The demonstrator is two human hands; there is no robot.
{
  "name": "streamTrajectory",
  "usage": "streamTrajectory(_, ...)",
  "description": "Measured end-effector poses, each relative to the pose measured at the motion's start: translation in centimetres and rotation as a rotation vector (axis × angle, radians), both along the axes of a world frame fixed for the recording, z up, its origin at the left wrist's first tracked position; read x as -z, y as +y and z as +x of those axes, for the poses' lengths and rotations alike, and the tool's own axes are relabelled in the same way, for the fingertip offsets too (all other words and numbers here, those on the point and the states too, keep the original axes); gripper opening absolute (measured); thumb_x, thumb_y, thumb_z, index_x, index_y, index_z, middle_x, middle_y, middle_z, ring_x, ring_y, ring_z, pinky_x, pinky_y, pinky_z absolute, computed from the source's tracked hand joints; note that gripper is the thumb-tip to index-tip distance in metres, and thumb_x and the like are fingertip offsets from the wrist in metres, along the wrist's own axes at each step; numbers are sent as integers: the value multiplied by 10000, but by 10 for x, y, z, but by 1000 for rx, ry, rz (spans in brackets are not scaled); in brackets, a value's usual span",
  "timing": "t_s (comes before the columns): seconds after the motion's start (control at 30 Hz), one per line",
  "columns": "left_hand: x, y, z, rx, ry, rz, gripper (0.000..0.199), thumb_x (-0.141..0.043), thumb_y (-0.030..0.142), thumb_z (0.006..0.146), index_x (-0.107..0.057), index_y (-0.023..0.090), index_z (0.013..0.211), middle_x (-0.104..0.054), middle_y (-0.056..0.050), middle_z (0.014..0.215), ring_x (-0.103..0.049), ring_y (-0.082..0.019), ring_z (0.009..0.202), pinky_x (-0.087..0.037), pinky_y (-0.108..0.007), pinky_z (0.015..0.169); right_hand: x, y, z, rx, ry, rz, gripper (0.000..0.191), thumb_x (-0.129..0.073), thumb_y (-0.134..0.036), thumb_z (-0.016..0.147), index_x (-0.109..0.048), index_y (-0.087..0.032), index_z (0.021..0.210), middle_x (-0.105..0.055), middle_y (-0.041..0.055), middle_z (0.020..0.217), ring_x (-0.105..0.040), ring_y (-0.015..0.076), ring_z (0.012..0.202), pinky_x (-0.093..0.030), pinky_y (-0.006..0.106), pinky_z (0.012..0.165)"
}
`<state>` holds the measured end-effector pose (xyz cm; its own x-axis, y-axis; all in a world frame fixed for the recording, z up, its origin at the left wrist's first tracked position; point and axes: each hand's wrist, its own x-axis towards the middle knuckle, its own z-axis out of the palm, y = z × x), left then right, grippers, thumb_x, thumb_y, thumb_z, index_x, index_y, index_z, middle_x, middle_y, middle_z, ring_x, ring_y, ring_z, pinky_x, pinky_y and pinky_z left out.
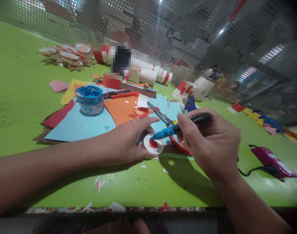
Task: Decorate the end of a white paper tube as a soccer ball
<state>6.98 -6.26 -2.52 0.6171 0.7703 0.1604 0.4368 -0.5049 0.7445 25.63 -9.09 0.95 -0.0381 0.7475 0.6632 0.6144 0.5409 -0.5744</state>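
My left hand [121,139] grips a small round white disc [158,150] by its edge, thumb in front and fingers behind. The disc has a red centre, dark dividing lines and blue dots in one section. Closed around a black marker-like pen [195,121] is my right hand [214,146]. Blue paint coats the pen's front part, and its tip touches or nearly touches the dotted section. Scissors [160,113] with red handles lie behind the disc, partly hidden by my right hand. An open jar of blue paint [91,105] stands to the left.
Coloured paper sheets [65,126] lie under the jar on the green table [21,97]. Stacked round paper pieces [70,57], white cups [148,76] and a white flask [204,84] stand farther back. A purple device [272,161] with a black strap lies right. Paper scraps litter the front.
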Motion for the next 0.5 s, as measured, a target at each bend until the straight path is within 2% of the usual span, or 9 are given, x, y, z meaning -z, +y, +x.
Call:
streamTrajectory(0.2, 0, 0, 0, 6, -18, -4, 529, -696, 297, 773, -518, 233, 1267, -699, -32, 1070, -650, -206, 889, -455, -294, 732, 3, 0, 0, -2, -28, -1, 146, -687, -239, 843, -595, -206, 735, -564, -43, 596, -504, 87, 475, -423, 237, 446)
streamTrajectory(0.5, 1, 1, 1, 12, -16, -22, 581, -710, 324, 770, -488, 235, 1299, -690, -49, 1109, -639, -225, 925, -460, -301, 729, 2, 0, 0, -28, -64, 6, 127, -678, -215, 844, -597, -198, 747, -571, -45, 603, -515, 77, 482, -415, 214, 436)
